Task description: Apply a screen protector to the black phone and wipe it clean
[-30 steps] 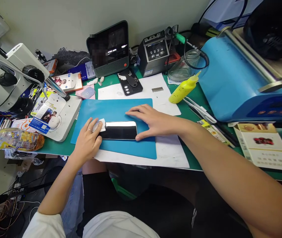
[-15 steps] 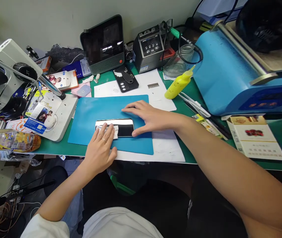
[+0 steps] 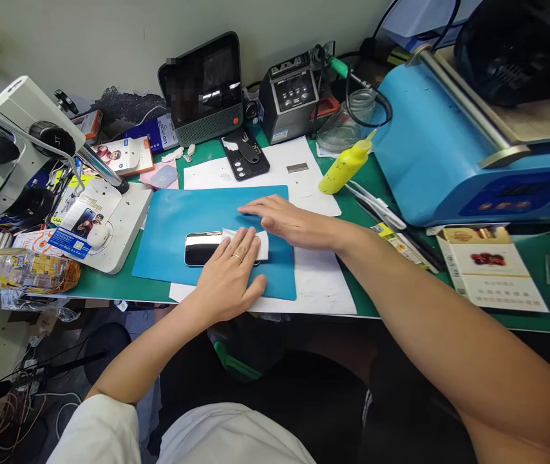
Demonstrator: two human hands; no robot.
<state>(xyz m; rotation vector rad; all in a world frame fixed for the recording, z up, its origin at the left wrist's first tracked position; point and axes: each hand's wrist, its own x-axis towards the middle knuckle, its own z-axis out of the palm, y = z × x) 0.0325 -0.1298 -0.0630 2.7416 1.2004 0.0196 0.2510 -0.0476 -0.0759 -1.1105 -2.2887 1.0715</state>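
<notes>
A phone with a glossy, reflective screen lies on the blue mat. My left hand, with a ring on one finger, is closed over a folded white wipe. Its fingers lie close together and hold the wipe down on the right part of the phone, hiding much of the screen there. Over the mat's right side, just beyond the wipe, my right hand hovers open with its fingers stretched to the left and holds nothing.
Behind the mat a black phone back lies on white paper. A yellow squeeze bottle and tweezers are to the right, before a blue machine. At left stands a microscope beside a plastic bottle.
My left hand has slid the wipe rightwards along the phone, uncovering the left part of the screen. My right hand's thumb has lifted away from the phone's right end.
</notes>
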